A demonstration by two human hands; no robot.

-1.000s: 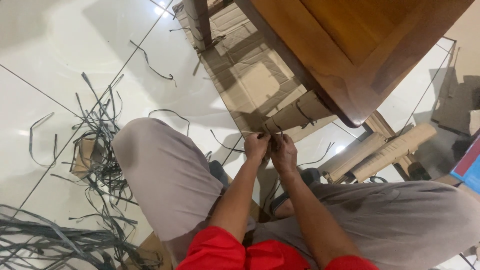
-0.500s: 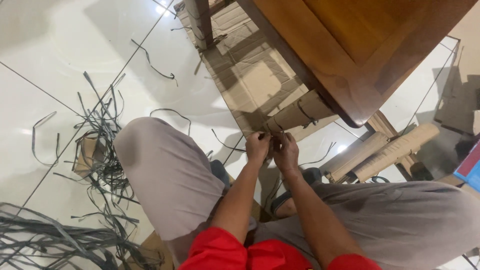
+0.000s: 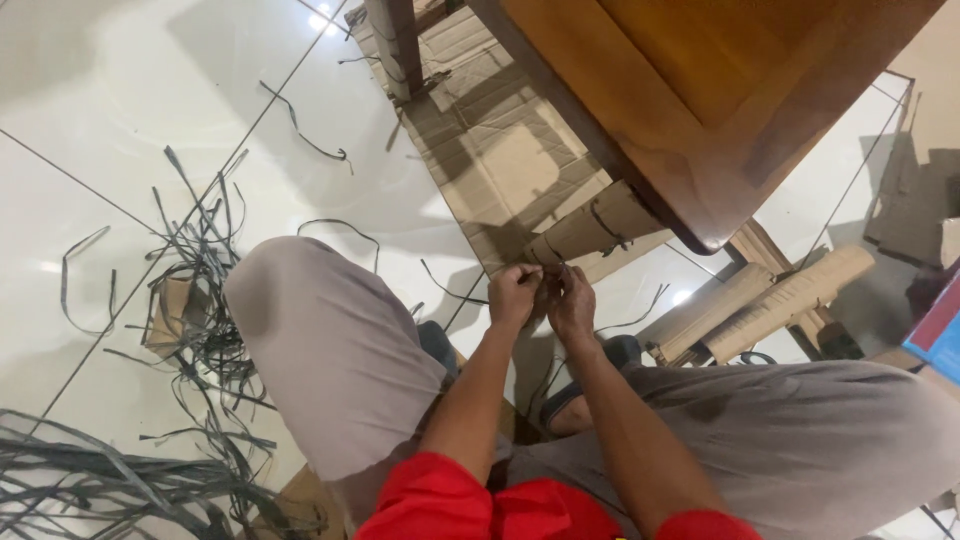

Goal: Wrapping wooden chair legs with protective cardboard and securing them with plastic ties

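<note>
Two hands (image 3: 545,295) pinch cardboard-wrapped leg (image 3: 590,225), long axis slanting up-right.

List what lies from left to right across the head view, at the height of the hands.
Tangle of grey straps → bent knee → left hand → right hand → cardboard rolls → blue box.

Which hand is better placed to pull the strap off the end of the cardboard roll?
Probably the right hand. Its fingers sit directly at the end of the cardboard roll, where the dark strap wraps it. The left hand is beside it, slightly farther from the roll.
</note>
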